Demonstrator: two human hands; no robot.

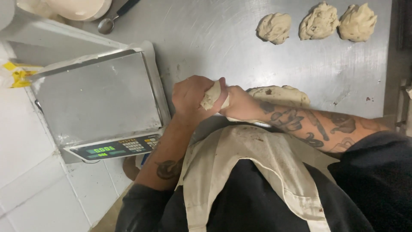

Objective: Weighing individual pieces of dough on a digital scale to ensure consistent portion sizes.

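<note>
Here, both hands meet over the near edge of the brushed stainless-steel worktable, just in front of the person's stained cream apron. The left hand is closed in a fist around one end of a pale beige strip of dough, fingers curled over the top of it. The right hand is likewise wrapped tight around the other end, its thumb pressing against the strip, so the dough is pinched between the two fists with only a short stretch showing. The right forearm carries dark tattoos and lies across the table edge.

Just behind the right wrist, touching the table, sits a larger flattened mass of the same beige dough, partly hidden by the arm. Well apart from it, along the far side of the table, three rough, rounded dough portions rest in a row: one on the left, one in the middle and one on the right, near each other but not touching.

To the left of the hands stands a grey electronic scale with a bare steel platform and a lit green display. Beyond it lie a metal spoon with a dark handle and the rim of a cream-coloured bowl.
</note>
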